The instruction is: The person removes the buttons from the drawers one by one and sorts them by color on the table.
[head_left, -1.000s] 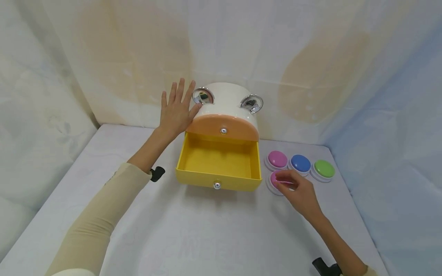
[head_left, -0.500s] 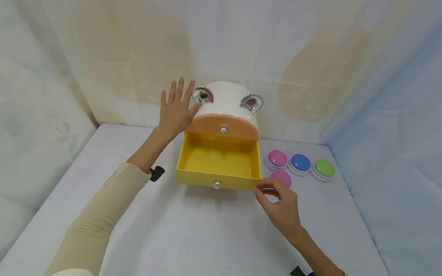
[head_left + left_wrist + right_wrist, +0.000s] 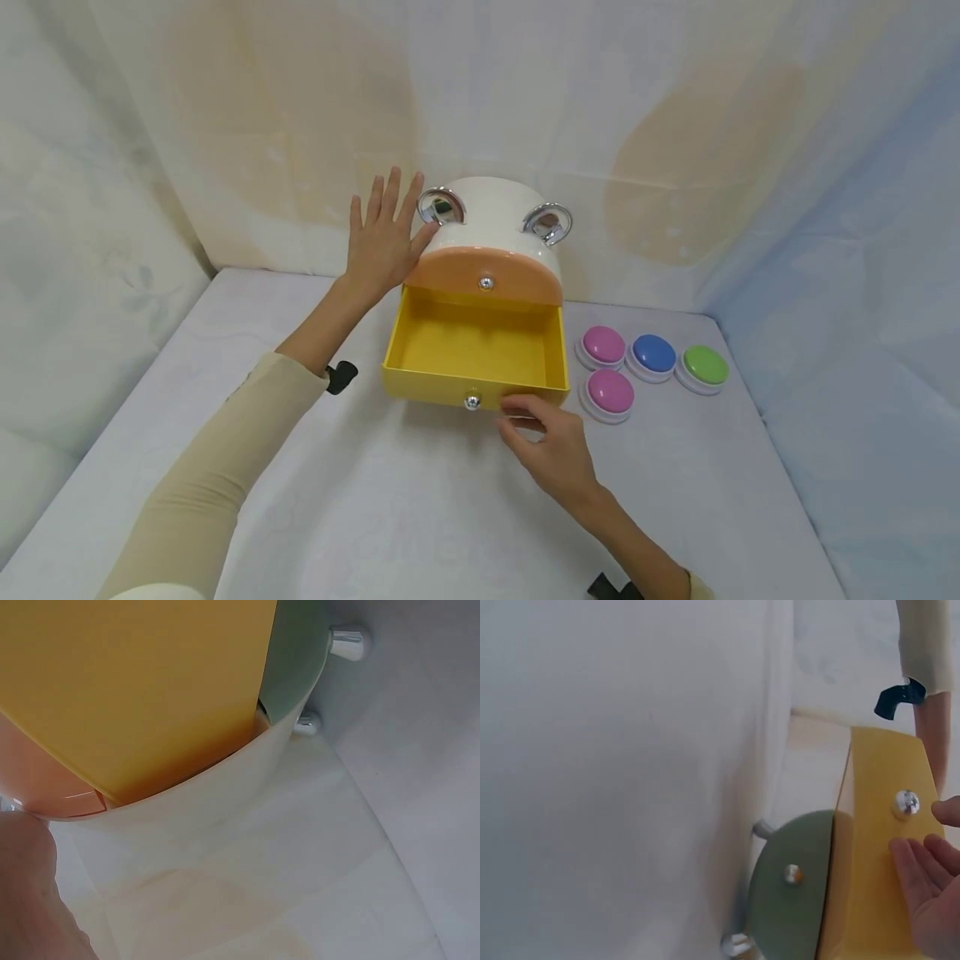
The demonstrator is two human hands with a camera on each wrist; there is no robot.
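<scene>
A white cabinet (image 3: 491,208) stands at the back of the table, its orange top drawer (image 3: 480,275) closed. Below it the yellow drawer (image 3: 472,346) is pulled out and empty. My left hand (image 3: 382,242) lies flat with spread fingers against the cabinet's left side. My right hand (image 3: 536,429) is at the yellow drawer's front, fingertips touching it just right of the silver knob (image 3: 472,402). In the right wrist view the fingers (image 3: 930,885) lie on the yellow front (image 3: 877,847) beside the knob (image 3: 906,802), with a green drawer (image 3: 791,900) beneath.
Several dome buttons sit right of the drawer: pink (image 3: 603,344), blue (image 3: 654,354) and green (image 3: 705,364) in a row, another pink one (image 3: 610,390) in front. Two chrome rings (image 3: 441,207) top the cabinet. White cloth walls surround the table.
My right hand left the front pink button and moved left to the yellow drawer's front near the knob. The left hand and the drawer stayed put.
</scene>
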